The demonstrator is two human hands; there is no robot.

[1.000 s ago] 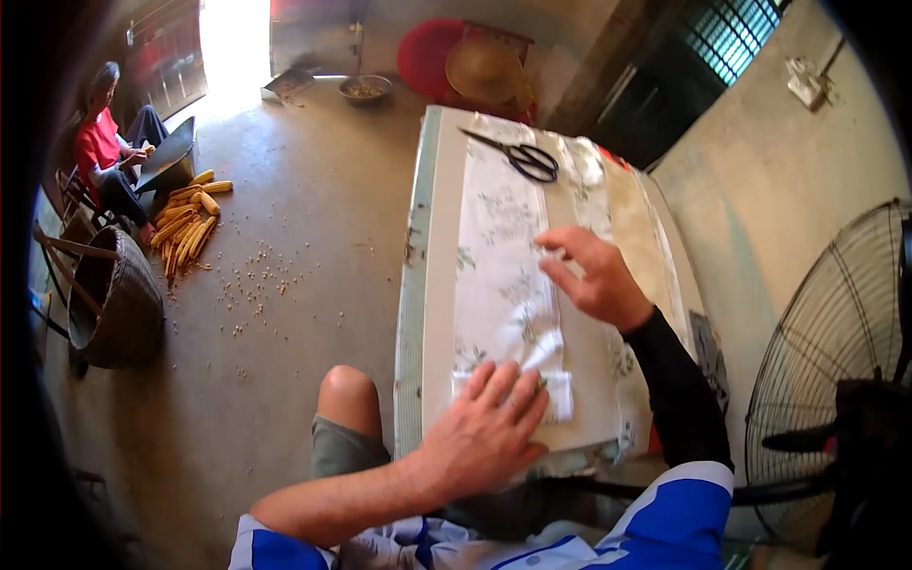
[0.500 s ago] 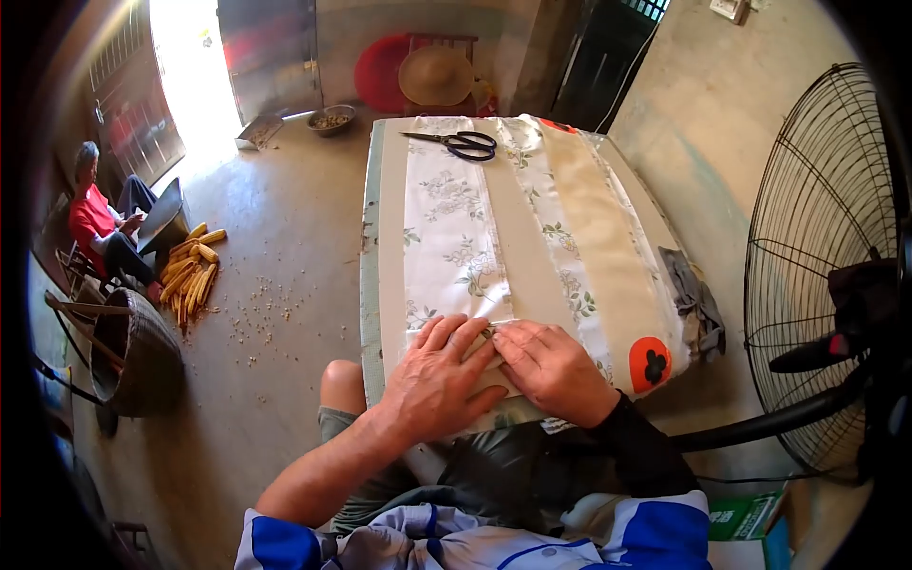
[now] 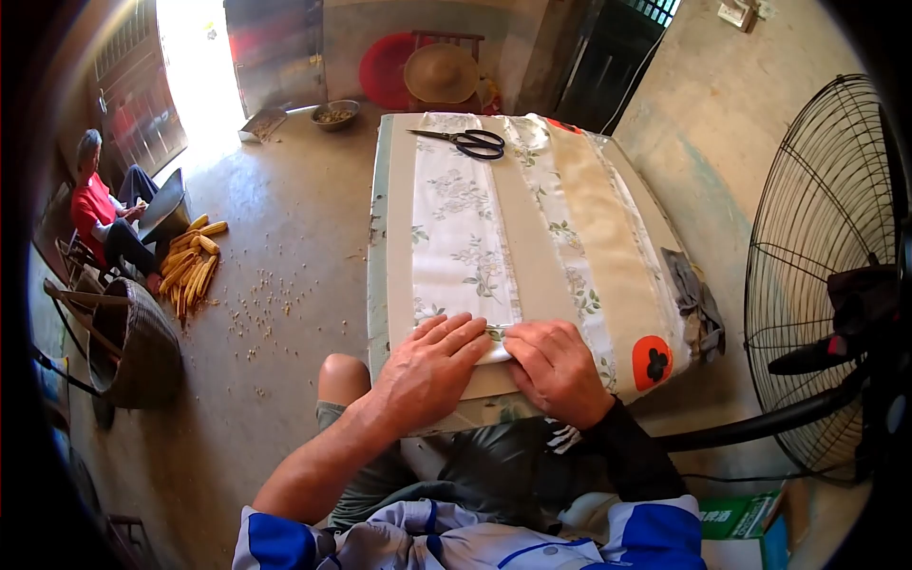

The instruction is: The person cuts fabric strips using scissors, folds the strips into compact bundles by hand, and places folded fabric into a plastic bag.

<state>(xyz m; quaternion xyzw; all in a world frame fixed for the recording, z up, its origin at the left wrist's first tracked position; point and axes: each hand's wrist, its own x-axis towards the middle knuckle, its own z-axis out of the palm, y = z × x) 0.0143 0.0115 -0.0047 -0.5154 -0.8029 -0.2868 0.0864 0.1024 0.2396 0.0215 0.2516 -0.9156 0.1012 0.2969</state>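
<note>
A white floral cloth strip (image 3: 464,228) runs lengthwise along the table, its near end folded or rolled over. My left hand (image 3: 429,369) lies flat across that near end, fingers stretched out side by side. At the right corner of the fold, my right hand (image 3: 559,370) has its fingers curled and pinches the cloth edge. A small gap between the hands shows a piece of the white fold. Dark-handled scissors (image 3: 478,144) rest on the far end of the strip, blades pointing left.
Under the cloth is a table (image 3: 378,237) with more floral and beige fabric (image 3: 608,228). A grey rag (image 3: 698,304) hangs at its right edge, near a large fan (image 3: 817,256). On the left, a seated person (image 3: 100,214) is beside corn cobs (image 3: 193,264) and a basket (image 3: 142,351).
My left hand's fingers have come together and the thumb has tucked in. My right hand has shifted a little right along the fold. The whole view has tilted slightly.
</note>
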